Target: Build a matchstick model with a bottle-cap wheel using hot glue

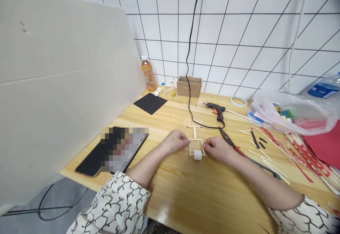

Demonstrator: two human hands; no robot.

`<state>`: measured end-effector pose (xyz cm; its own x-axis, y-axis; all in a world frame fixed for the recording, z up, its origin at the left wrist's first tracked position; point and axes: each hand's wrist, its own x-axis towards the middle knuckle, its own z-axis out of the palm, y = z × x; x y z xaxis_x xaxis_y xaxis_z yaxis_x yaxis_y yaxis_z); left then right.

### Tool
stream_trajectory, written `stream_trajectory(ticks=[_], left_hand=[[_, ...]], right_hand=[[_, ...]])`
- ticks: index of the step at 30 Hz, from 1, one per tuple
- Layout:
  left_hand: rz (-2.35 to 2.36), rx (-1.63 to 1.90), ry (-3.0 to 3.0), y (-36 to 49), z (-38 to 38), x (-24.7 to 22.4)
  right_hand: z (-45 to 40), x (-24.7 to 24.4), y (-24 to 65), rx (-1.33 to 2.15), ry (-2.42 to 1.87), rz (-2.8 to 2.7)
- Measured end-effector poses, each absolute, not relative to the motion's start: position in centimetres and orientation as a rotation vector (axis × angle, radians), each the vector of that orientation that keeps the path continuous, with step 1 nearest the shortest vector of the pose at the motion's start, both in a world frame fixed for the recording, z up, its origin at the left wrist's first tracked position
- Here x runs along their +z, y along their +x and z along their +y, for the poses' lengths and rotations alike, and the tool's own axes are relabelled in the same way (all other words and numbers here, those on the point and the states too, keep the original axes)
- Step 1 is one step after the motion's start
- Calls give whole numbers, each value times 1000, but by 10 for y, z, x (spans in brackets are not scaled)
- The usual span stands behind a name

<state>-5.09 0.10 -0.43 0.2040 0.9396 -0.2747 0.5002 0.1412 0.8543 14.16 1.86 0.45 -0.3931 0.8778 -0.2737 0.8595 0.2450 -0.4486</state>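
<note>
And here you are, both hands on the small stick frame [196, 140], which lies on the tabletop [177, 195] right in front of you! Your left hand [176, 141] has its grip pinched on the far left corner; your right hand [215, 148] pinches the right side. A white roll [197, 155] sits at the frame's near edge, and a stem runs from the far side to a crossbar. Just beyond your right hand lie the pliers [230, 141], with the glue gun [218, 110] farther back.
</note>
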Motion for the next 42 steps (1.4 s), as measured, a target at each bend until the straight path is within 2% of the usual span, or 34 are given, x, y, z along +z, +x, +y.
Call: stream_trajectory(ticks=[23,33,35,42], left_hand=[[1405,632,1474,-53,3,-8],[1394,888,1446,-39,-20,24],[1301,879,1535,-24,-37,34],[913,536,2355,33,-73,39]], right_hand=[[19,5,146,806,-1700,-2427],[-6,42,201,825,-1768,-2218],[-12,50,217,881,-1791,-2122],[-11,48,270,626,-1806,-1966]])
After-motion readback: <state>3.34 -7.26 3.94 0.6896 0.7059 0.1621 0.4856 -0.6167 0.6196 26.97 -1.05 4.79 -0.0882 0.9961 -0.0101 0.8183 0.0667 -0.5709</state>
